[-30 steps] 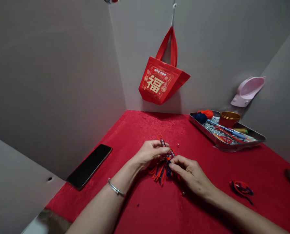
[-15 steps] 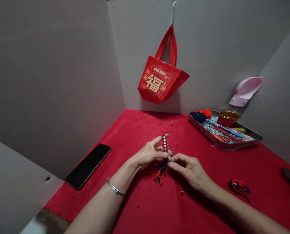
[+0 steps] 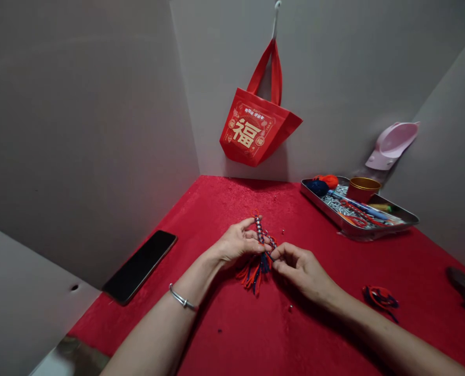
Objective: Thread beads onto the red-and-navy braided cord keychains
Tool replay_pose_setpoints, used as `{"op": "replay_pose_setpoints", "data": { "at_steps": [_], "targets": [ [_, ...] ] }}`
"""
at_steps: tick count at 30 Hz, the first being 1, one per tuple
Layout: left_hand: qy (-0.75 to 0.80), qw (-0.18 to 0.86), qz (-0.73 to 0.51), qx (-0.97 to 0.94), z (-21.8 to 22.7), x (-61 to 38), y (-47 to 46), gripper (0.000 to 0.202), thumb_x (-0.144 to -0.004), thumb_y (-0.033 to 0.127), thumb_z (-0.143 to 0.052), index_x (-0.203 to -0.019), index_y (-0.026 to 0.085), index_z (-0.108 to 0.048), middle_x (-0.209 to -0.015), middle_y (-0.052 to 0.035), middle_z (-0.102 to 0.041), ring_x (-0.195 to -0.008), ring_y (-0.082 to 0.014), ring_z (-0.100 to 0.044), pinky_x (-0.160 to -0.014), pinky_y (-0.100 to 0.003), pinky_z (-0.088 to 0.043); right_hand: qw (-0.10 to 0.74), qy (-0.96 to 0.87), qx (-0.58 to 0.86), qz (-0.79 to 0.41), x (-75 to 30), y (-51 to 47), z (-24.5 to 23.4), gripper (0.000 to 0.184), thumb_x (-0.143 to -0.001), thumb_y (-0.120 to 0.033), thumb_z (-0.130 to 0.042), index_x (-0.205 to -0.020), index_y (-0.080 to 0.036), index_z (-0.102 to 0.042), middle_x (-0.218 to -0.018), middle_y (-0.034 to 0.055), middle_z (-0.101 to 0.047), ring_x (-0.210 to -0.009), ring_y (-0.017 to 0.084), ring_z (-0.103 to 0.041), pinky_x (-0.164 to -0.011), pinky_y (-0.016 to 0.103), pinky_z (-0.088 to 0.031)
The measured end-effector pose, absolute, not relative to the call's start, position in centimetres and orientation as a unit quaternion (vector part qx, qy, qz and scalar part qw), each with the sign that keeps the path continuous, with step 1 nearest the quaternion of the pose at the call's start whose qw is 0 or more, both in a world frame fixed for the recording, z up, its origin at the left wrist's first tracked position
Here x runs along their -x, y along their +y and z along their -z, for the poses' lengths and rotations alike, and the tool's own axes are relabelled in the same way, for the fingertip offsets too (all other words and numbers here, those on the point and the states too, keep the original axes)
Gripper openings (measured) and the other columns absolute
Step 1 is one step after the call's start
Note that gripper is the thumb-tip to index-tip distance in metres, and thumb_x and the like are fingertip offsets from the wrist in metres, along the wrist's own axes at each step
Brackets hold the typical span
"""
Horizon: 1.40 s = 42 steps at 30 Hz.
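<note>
My log: beaded cord tassel [image 3: 259, 233] held over red cloth [image 3: 201, 209], between hands | left hand [image 3: 238, 242] curled closed on braid | right hand [image 3: 302, 270] fingertips pinching it | nearby: phone [image 3: 139, 266], metal tray [image 3: 357, 224], cord scrap [image 3: 380, 297]

A slim, shiny silver bangle [image 3: 182, 298] sits loosely around the left wrist [image 3: 204, 277]. The left forearm [image 3: 157, 329] and right forearm [image 3: 389, 329] are bare.

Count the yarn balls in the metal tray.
2. A navy ball of yarn and a red-orange ball of yarn sit side by side at the far left end of the metal tray. Others could be hidden among the tray's contents, but none show.
</note>
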<state>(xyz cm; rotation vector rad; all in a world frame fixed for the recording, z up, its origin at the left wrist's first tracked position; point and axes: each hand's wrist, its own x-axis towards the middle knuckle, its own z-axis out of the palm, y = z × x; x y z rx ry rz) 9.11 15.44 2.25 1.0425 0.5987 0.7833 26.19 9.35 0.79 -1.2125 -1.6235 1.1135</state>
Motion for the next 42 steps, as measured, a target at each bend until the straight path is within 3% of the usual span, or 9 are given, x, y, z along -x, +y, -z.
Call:
{"op": "replay_pose_setpoints", "data": {
  "at_steps": [5, 10, 15, 19, 27, 33, 42],
  "targets": [
    [0.266, 0.757, -0.362, -0.474, -2.2, -9.4, 15.3, 0.082, -0.057, 0.002, -0.071, -0.130, 0.014, -0.036, -0.088, -0.0101, -0.061, -0.071, -0.0147, -0.062, -0.070, -0.029, -0.047, 0.381, -0.658, 0.497, -0.418, -26.3, 9.3, -1.0, 0.014, -0.074, -0.029, -0.051, -0.071, -0.016, -0.055, -0.062, -0.0010, -0.049, -0.057, 0.012, -0.043, -0.055, 0.025, -0.034],
    [0.268, 0.752, -0.359, -0.483, -2.5, -9.3, 15.1, 0.082, -0.058, 0.004, -0.071, -0.131, 0.018, -0.036, -0.084, -0.0076, -0.062, -0.072, -0.0144, -0.062, -0.069, -0.028, -0.046, 0.414, -0.639, 0.473, -0.444, -26.3, 9.3, -1.1, 0.018, -0.077, -0.033, -0.052, -0.071, -0.016, -0.054, -0.063, -0.0023, -0.048, -0.057, 0.010, -0.041, -0.054, 0.024, -0.034],
    [0.278, 0.747, -0.344, -0.496, -2.3, -9.4, 15.1, 0.088, -0.064, 0.012, -0.070, -0.138, 0.024, -0.022, -0.071, -0.0034, -0.063, -0.060, -0.0125, -0.060, -0.057, -0.023, -0.041, 0.424, -0.642, 0.456, -0.447, -26.5, 9.5, -0.4, 0.020, -0.079, -0.035, -0.052, -0.077, -0.016, -0.057, -0.070, -0.0005, -0.053, -0.064, 0.012, -0.045, -0.060, 0.025, -0.037],
    [0.277, 0.758, -0.353, -0.474, -2.2, -9.4, 15.1, 0.094, -0.064, 0.011, -0.070, -0.139, 0.021, -0.015, -0.078, -0.0068, -0.065, -0.062, -0.0136, -0.061, -0.058, -0.024, -0.042, 0.416, -0.660, 0.464, -0.420, -26.6, 9.6, 0.0, 0.020, -0.081, -0.035, -0.050, -0.077, -0.016, -0.058, -0.071, -0.0002, -0.054, -0.065, 0.012, -0.046, -0.062, 0.025, -0.038],
    [0.284, 0.752, -0.395, -0.445, -2.3, -9.5, 15.2, 0.093, -0.056, 0.001, -0.071, -0.135, 0.013, -0.024, -0.076, -0.0068, -0.065, -0.067, -0.0168, -0.064, -0.066, -0.030, -0.047, 0.390, -0.699, 0.486, -0.350, -26.4, 9.3, -0.5, 0.025, -0.084, -0.036, -0.044, -0.073, -0.017, -0.055, -0.067, 0.0000, -0.051, -0.063, 0.013, -0.045, -0.060, 0.025, -0.038],
    [0.308, 0.759, -0.415, -0.397, -2.3, -10.3, 14.8, 0.084, -0.058, 0.007, -0.073, -0.130, 0.009, -0.029, -0.070, -0.0063, -0.065, -0.063, -0.0176, -0.064, -0.064, -0.031, -0.049, 0.387, -0.727, 0.484, -0.295, -26.3, 9.2, -0.7, 0.022, -0.084, -0.032, -0.044, -0.071, -0.017, -0.054, -0.064, 0.0003, -0.052, -0.060, 0.013, -0.046, -0.058, 0.024, -0.037],
    [0.303, 0.719, -0.476, -0.406, -2.5, -10.7, 14.7, 0.084, -0.056, 0.005, -0.073, -0.129, 0.015, -0.031, -0.077, -0.0084, -0.066, -0.066, -0.0209, -0.066, -0.065, -0.035, -0.051, 0.380, -0.739, 0.489, -0.264, -26.6, 9.6, -1.5, 0.024, -0.085, -0.031, -0.043, -0.068, -0.017, -0.053, -0.062, -0.0002, -0.050, -0.058, 0.012, -0.045, -0.057, 0.024, -0.037]
  ]
}}
